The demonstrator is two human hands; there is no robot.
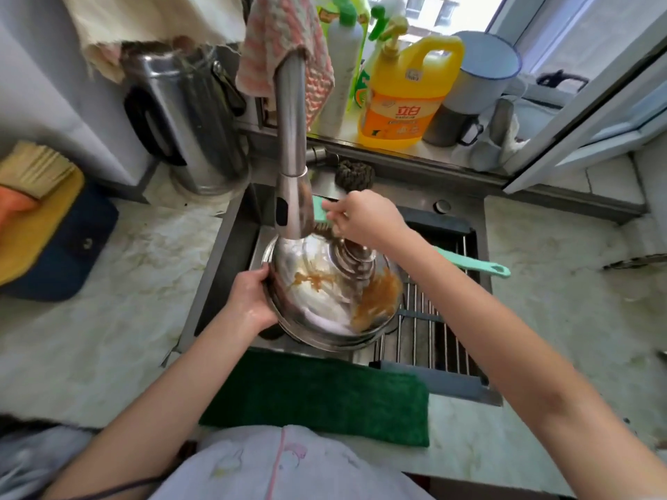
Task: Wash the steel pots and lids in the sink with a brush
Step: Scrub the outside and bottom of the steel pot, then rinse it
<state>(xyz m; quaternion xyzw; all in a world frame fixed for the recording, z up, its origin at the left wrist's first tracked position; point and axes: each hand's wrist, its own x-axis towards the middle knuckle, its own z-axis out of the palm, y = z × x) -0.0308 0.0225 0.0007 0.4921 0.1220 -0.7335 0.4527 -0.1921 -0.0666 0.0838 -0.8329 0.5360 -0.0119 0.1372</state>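
Item: steel lid (325, 301), round, shallow-domed, polished and mirror-bright, with stepped concentric rings rising to a central knob (355, 252). It is tilting over the sink (231, 254), beneath the faucet (290, 120) spout. Orange-brown stringy residue (375, 297) is clinging to the half farthest from the left fingers.

Left hand (252, 299): wet, fingers curling round the lid's rim and grasping it.

Right hand (366, 218): fingers wrapping the brush (469, 261) close to its head. The smooth mint-green plastic handle is trailing out behind the wrist and the dark bristles are pointing down just below the fingertips, near the knob. Whether they are touching steel cannot be told.

Step, as judged: scrubbing the lid's surface, with the soiling largely uncleared.

Next move, as judged: bristles need carrying across toward the residue, while the left fingers are bracing the slippery rim.

Adjacent: steel-rod roll-up rack (429, 330) beyond the lid from the left fingers.
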